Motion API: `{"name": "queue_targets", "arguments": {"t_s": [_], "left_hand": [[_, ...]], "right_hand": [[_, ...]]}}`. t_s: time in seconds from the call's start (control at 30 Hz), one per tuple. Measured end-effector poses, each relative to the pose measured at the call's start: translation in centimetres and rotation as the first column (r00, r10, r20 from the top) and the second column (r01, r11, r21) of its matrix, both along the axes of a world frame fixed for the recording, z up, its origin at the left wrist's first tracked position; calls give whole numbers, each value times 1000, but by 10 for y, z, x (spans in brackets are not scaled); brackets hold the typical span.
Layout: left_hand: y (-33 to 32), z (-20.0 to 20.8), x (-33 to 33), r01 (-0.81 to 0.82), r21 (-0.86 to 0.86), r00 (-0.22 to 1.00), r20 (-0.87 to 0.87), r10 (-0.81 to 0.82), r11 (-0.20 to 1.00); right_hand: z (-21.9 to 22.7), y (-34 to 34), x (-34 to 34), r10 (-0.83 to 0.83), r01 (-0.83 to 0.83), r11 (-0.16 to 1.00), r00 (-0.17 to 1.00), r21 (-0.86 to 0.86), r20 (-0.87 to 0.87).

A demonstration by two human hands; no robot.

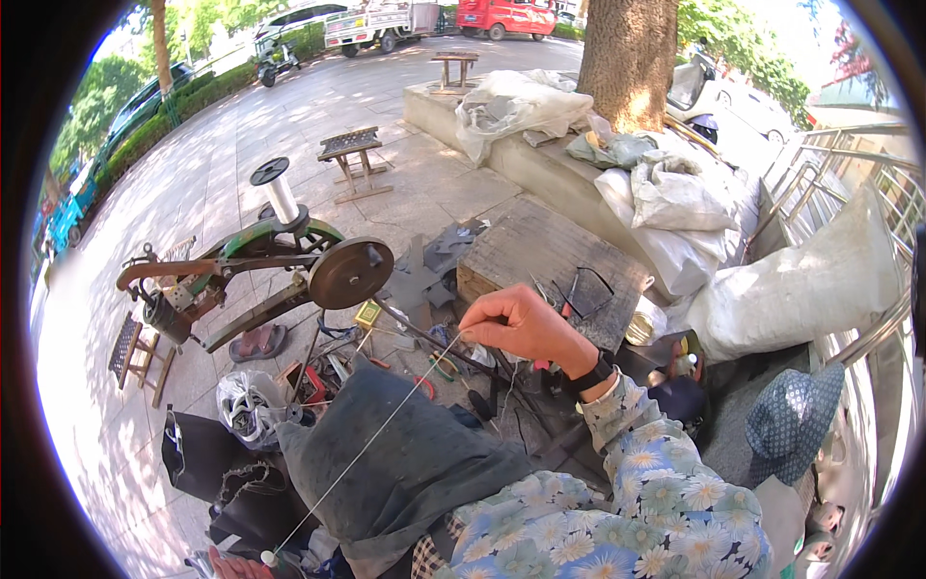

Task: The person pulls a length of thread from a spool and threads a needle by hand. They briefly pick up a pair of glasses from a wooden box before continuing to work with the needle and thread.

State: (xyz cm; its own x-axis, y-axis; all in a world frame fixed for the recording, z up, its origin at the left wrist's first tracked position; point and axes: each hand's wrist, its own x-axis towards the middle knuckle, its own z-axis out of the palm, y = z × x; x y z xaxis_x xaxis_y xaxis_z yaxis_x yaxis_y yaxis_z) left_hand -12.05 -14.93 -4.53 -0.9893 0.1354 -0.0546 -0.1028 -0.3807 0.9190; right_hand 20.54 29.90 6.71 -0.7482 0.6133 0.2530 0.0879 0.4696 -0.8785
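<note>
My right hand [524, 328] pinches a thin white thread [386, 422] that, if slackened, could snag on the dark-grey cloth [415, 473]; how my left hand [236, 566] grips, I cannot tell.

White thread [386, 422]; dark-grey cloth [405, 487]; blue floral sleeve [666, 473].

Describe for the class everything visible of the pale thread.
The thread is thin and pale; its material is unclear. It runs straight, apparently taut, slanting from the pinching right hand down in front of the dark cloth toward a small white round piece beside the left hand. Whether it touches the cloth cannot be told.
</note>
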Motion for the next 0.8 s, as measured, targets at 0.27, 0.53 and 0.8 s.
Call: {"name": "queue_targets", "arguments": {"t_s": [0.27,0.53,0.8], "left_hand": [[24,9,0,-58,-12,993,101,59,998],[32,-2,-8,-73,-33,990,122,77,997],[2,-34,-17,-3,101,998,68,-4,995]], "right_hand": [[3,-4,14,-67,72,996,995,56,-71],[-4,6,21,-56,69,976,996,205,-65],[1,-8,22,-179,165,972,981,165,77]]}}
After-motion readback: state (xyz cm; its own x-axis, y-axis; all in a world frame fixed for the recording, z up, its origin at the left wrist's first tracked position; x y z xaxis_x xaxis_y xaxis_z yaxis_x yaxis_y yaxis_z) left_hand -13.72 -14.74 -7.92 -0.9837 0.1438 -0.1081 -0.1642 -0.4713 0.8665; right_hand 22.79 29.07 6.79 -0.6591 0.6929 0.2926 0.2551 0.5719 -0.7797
